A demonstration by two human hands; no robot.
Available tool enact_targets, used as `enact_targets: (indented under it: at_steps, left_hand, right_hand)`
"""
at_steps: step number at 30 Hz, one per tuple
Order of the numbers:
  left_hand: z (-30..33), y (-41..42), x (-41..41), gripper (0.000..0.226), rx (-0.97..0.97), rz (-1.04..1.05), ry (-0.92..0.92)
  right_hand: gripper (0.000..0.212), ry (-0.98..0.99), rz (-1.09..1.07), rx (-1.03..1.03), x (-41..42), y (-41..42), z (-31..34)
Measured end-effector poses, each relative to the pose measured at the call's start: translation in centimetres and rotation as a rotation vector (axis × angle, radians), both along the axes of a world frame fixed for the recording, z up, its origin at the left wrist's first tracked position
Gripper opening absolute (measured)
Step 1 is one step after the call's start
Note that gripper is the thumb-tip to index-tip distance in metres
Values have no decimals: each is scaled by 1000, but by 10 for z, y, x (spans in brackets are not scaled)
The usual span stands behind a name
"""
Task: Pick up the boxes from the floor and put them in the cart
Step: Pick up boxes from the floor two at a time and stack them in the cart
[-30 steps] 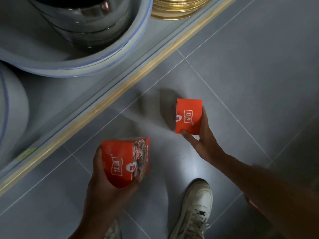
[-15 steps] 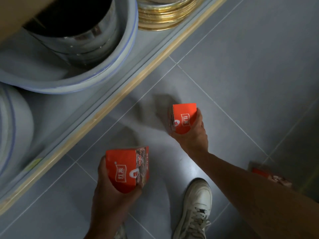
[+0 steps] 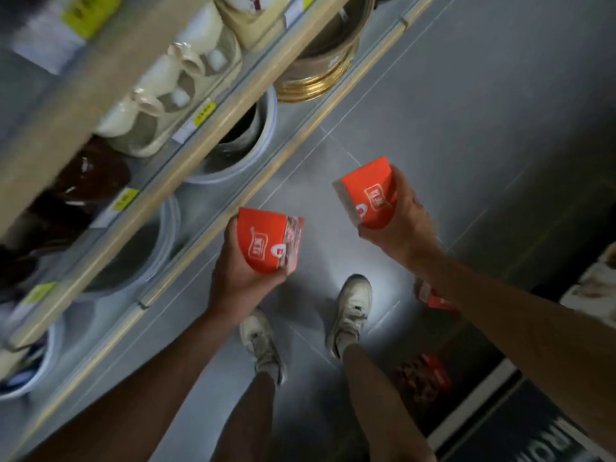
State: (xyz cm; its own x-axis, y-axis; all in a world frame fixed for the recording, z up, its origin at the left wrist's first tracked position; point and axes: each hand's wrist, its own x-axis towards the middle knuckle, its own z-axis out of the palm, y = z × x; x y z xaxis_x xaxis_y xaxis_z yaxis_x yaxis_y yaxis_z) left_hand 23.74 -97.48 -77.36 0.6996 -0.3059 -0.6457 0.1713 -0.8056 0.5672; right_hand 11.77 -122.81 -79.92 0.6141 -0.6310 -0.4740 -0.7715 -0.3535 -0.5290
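**Both hands loaded; boxes remain on floor**

Above the grey floor, each hand carries one orange box. Left hand cups its box from below, fingers curled round the lower edge, presumably to support it during the carry. Right hand grips a second box from behind, thumb and fingers wrapped round its sides, the box tilted. Below the right forearm, another orange box lies on the floor, partly hidden by the arm; a darker red package lies nearer the right leg. Left of the left hand, shelving holds crockery. No cart is in view. Judgement: pickup is partial; delivery to the cart is not yet done.
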Motion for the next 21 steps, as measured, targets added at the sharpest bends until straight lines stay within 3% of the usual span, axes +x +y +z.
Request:
enact_targets:
  at_steps: [11,21]
  left_hand:
    - [321,-53,12,119,-164,27,-198]
    - [506,-36,8,109,-413,103,-446]
  right_hand:
    - [116,-128,158,-111,9,-36,360]
    - [119,-447,335,-230,21,-39,547]
